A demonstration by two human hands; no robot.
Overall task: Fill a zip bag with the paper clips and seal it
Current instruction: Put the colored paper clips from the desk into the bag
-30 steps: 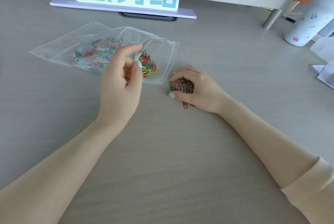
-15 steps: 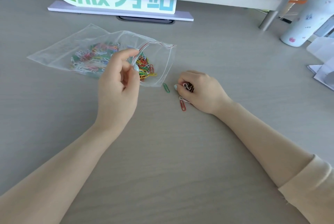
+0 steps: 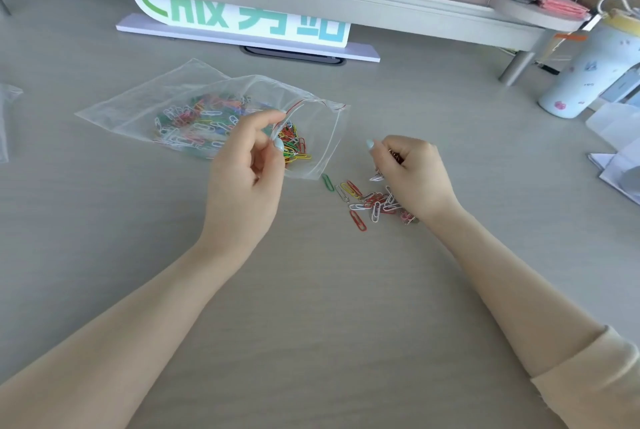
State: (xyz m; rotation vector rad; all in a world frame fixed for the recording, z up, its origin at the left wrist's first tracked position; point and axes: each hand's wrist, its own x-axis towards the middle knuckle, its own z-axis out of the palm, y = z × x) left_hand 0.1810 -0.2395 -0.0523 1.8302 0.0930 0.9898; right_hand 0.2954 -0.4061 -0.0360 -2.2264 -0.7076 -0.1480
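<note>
Our left hand [image 3: 247, 169] pinches the bag [image 3: 194, 110] rim, lifting its mouth open for loading; our right hand [image 3: 412, 172] curls around a few clips, above the loose clips [image 3: 370, 202] beside the bag.

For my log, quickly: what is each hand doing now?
Left hand: pinches the bag rim.
Right hand: closed around a few paper clips.
</note>
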